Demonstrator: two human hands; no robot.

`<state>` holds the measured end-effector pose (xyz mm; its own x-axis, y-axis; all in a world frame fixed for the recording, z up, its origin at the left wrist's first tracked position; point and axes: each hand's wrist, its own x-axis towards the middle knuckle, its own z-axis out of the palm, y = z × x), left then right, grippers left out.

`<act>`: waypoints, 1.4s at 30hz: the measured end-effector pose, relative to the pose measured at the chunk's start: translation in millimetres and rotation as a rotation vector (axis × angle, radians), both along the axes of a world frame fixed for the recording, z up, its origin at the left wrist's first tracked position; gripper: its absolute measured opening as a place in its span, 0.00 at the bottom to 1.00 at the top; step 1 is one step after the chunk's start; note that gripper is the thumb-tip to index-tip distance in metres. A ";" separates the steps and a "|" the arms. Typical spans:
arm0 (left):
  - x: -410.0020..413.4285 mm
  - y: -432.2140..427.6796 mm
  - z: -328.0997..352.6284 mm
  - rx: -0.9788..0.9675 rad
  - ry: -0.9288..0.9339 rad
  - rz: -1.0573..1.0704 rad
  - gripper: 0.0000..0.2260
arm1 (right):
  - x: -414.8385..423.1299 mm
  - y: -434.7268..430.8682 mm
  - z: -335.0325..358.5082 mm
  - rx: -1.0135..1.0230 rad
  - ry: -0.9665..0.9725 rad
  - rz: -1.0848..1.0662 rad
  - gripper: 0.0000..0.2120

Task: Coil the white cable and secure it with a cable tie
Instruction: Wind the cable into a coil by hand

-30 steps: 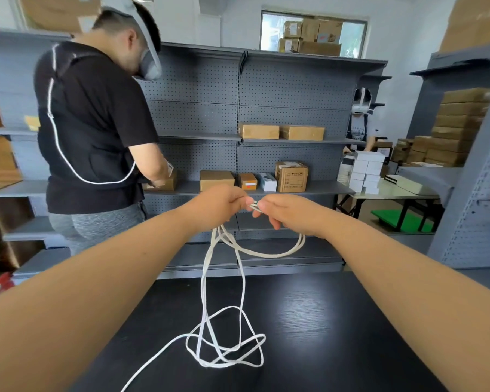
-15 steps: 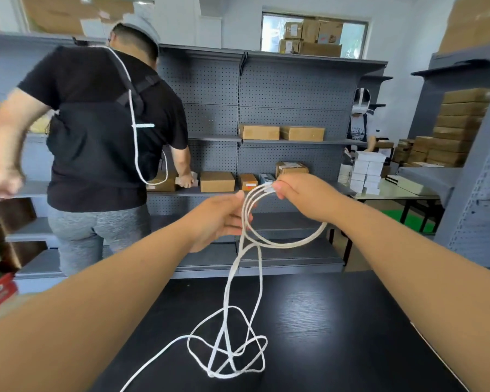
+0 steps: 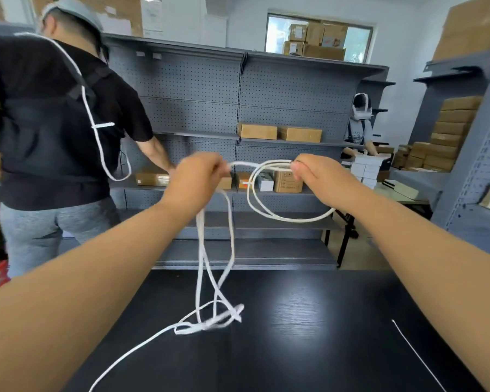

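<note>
While raised, hands (both fisted) gripping cable

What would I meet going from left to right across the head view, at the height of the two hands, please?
Person in a black shirt → left hand → hanging loops of the white cable → right hand → stack of white boxes → stacked brown cartons.

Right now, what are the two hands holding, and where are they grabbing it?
Both hold the white cable. The right hand pinches the top of the hanging loops; the left hand grips the strand just beside them, with the loose rest trailing down to the black table.
</note>
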<state>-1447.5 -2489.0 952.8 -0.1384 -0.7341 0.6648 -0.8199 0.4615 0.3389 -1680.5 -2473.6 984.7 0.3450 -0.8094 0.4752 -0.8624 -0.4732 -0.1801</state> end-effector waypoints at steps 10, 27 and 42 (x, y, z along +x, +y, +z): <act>20.9 25.6 16.8 -0.201 -0.311 0.117 0.08 | 27.6 18.9 -23.0 0.027 -0.036 -0.013 0.15; 122.6 56.8 0.2 0.541 -0.214 -0.121 0.08 | 101.8 55.9 -26.5 0.024 -0.076 -0.077 0.16; 122.1 68.0 -19.3 0.498 -0.209 0.254 0.12 | 110.2 65.5 -52.0 0.086 -0.092 -0.199 0.16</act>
<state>-1325.4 -2421.0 933.6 -0.0089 -0.9778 0.2091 -0.9563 0.0694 0.2839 -1570.3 -2408.1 932.7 0.1330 -0.8962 0.4232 -0.9152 -0.2750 -0.2946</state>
